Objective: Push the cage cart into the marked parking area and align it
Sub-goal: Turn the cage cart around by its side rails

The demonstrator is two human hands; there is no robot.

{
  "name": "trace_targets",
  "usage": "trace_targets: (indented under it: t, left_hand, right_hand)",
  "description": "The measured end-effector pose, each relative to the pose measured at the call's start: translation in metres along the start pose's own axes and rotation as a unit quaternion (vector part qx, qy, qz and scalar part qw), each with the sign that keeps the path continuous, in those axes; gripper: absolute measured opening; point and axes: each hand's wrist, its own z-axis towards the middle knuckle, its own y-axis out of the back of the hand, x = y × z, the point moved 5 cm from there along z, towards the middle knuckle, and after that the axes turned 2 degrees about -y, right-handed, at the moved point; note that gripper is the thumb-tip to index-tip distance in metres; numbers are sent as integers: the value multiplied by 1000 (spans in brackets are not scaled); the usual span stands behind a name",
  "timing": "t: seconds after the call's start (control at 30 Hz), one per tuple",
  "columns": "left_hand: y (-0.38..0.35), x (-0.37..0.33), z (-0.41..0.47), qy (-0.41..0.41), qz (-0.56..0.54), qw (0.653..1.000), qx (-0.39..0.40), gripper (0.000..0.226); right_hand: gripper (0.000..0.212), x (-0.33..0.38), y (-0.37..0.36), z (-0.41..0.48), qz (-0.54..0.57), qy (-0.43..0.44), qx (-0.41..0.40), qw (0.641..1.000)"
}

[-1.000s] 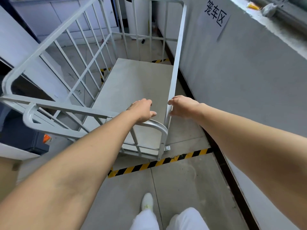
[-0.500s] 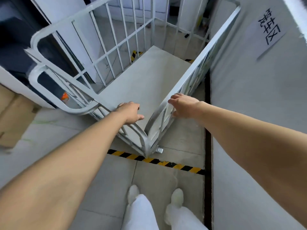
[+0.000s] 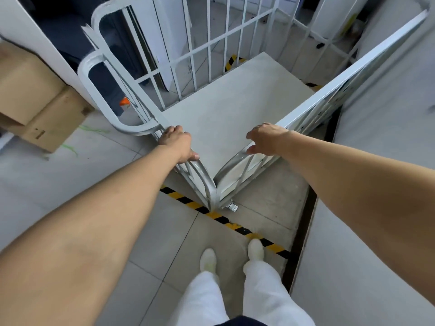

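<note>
The white metal cage cart (image 3: 235, 107) stands in front of me with its near corner pointing at my feet. Its grey floor panel is bare. My left hand (image 3: 179, 143) is closed over the top rail of the cart's near-left side. My right hand (image 3: 267, 138) rests on the top rail of the right side, fingers curled over it. A yellow-and-black striped floor line (image 3: 226, 218) runs diagonally under the near corner, and one caster (image 3: 231, 207) sits just beyond it. More striped tape (image 3: 231, 62) shows through the bars at the far side.
A grey wall (image 3: 381, 161) runs close along the cart's right side. A cardboard box (image 3: 35, 102) lies on the floor at left, beside a white panel and a dark opening. My white shoes (image 3: 255, 249) stand at the striped line.
The view has swung so the cart's near corner now points at me. My feet have stepped forward to the striped line. Both hands stay on the top rails.
</note>
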Motion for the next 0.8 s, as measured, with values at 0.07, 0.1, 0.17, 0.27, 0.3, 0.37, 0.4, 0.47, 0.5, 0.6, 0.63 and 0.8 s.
trace_targets:
  t: [0.07, 0.1, 0.17, 0.27, 0.3, 0.37, 0.4, 0.47, 0.5, 0.6, 0.63, 0.8]
  left_hand:
    - [3, -3, 1, 19, -15, 1000, -3, 70]
    - [3, -4, 1, 27, -23, 999, -5, 68]
    - [1, -5, 1, 41, -42, 998, -11, 67]
    - [-1, -4, 0, 66, -66, 995, -18, 67]
    - [-2, -5, 0, 71, -72, 995, -21, 68]
    - [-2, -5, -1, 75, -82, 993, -26, 70]
    - [-2, -5, -2, 75, -85, 993, -29, 70]
    - [-2, -5, -1, 76, -87, 993, -33, 69]
    - [-2, -4, 0, 76, -90, 993, -34, 68]
    - [-4, -1, 1, 72, -92, 992, -38, 66]
    - [-5, 0, 1, 69, -95, 992, -41, 66]
    - [-7, 2, 0, 59, -103, 992, -45, 70]
  right_hand:
    - [54, -1, 2, 5, -5, 7, 31, 999]
    - [56, -1, 3, 7, -7, 17, 43, 999]
    - [59, 1, 2, 9, -16, 42, 66, 997]
    - [56, 1, -3, 10, -24, 70, 73, 995]
    - [53, 1, -4, 10, -30, 74, 72, 994]
    - [47, 2, -7, 9, -46, 74, 71, 994]
    - [43, 2, -9, 10, -51, 72, 70, 994]
    - [41, 2, -9, 11, -55, 65, 72, 994]
    - [42, 2, -9, 13, -54, 64, 76, 994]
    - [48, 4, -10, 18, -46, 63, 83, 993]
    - [50, 5, -10, 19, -42, 62, 83, 994]
    - [54, 5, -10, 21, -23, 59, 76, 995]
